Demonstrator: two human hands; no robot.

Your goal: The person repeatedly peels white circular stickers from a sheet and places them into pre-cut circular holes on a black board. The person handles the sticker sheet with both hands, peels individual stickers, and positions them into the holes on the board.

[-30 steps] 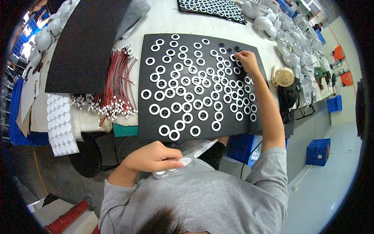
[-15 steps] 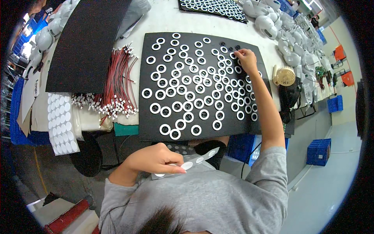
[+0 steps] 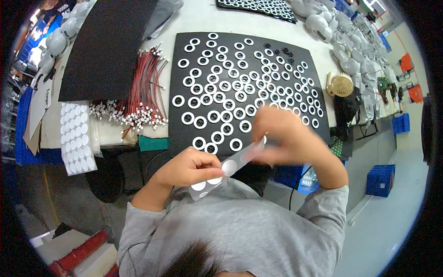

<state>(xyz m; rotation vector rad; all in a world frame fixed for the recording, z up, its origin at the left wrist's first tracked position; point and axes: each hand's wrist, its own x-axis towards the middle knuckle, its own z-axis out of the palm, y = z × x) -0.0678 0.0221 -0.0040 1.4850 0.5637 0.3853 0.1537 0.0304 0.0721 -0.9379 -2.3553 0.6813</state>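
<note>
My left hand (image 3: 187, 171) pinches a translucent strip (image 3: 243, 157) carrying round white stickers (image 3: 229, 167), held in front of my body just off the near edge of the black board. At the strip's upper end is my right hand (image 3: 288, 138), its fingers smeared by motion, so what they grip cannot be made out. Behind both hands lies the black board (image 3: 180, 141), covered with many black round parts topped by white rings (image 3: 178, 101). Several black parts (image 3: 286, 51) at its far right corner show no white ring.
Left of the board lie red-and-black wires with white connectors (image 3: 150, 83), a large black sheet (image 3: 104, 51) and a sheet of white oval stickers (image 3: 76, 138). To the right are a beige handheld fan (image 3: 340, 85) and white housings (image 3: 318, 27). A blue crate (image 3: 380, 180) stands on the floor.
My right hand has come back from the far right of the board to the strip. My left hand has moved slightly up and right, raising the strip.
</note>
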